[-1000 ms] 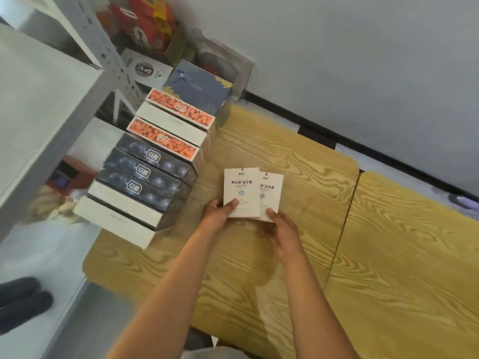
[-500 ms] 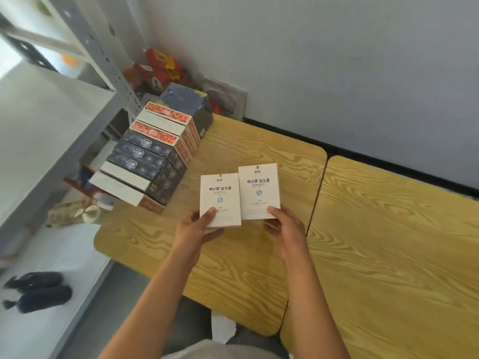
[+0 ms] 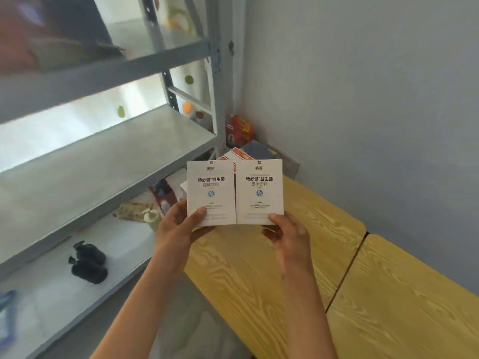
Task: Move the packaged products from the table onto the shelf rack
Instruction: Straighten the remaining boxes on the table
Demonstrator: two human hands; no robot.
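Hands pinch white boxes: left hand one, right hand other; stacked boxes behind mostly hidden.

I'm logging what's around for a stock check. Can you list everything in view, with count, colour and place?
white boxes: 2, white with blue print, held side by side above the table's near-left edge
table: 2 tops, yellow wood grain, lower right along the wall
rack: 1, grey metal, left, several shelves
stacked boxes: count hidden, orange and white, behind the held boxes
red pack: 1, red and yellow, in the corner by the rack post
black items: 2, black, on the low shelf
cream bottle: 1, cream, low shelf beside the left hand
left hand: 1, pinches the left box
right hand: 1, pinches the right box
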